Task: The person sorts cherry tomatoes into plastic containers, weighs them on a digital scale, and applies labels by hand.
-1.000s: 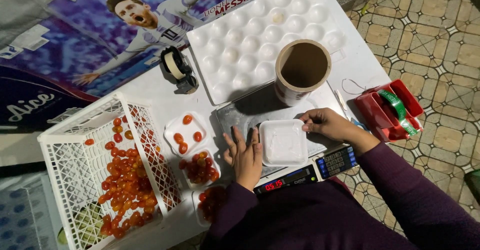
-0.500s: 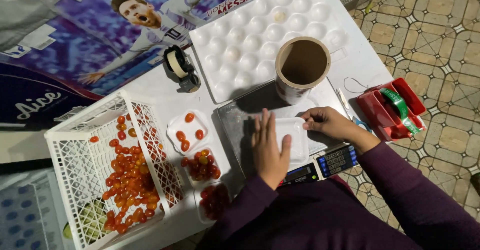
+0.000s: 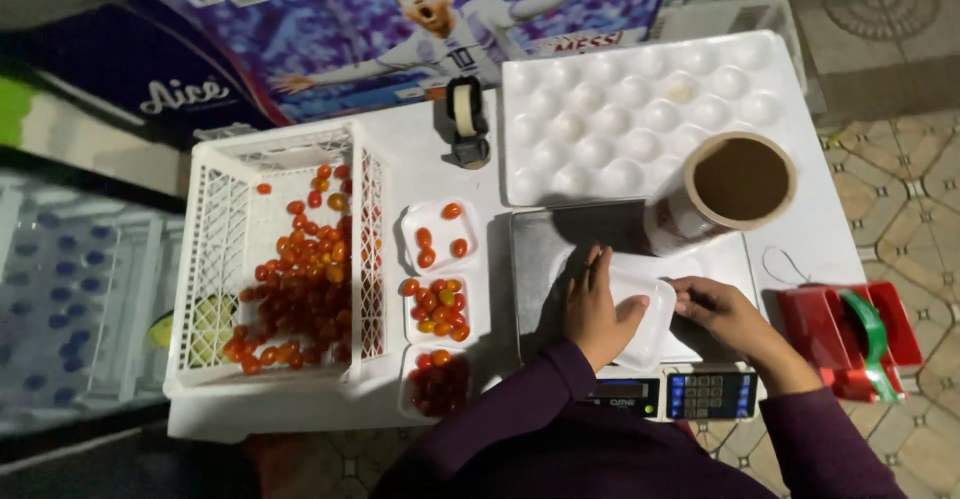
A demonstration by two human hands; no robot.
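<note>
1. The left hand (image 3: 597, 306) lies flat, fingers spread, on a white tray (image 3: 640, 317) resting on the scale (image 3: 560, 249).
2. The right hand (image 3: 722, 311) pinches the tray's right edge, fingers curled.
3. The white worktop (image 3: 420, 174) also carries a crate (image 3: 225, 229) of tomatoes (image 3: 300, 289).
4. The tray's contents are hidden under the hands.

A white lattice crate (image 3: 268, 259) at nine o'clock holds red and orange tomatoes (image 3: 300, 289). White foam tray (image 3: 640, 314) at centre, dimpled white tray (image 3: 640, 114) at one o'clock, red dispenser (image 3: 850, 334) carrying seemingly green tape at four.
</note>
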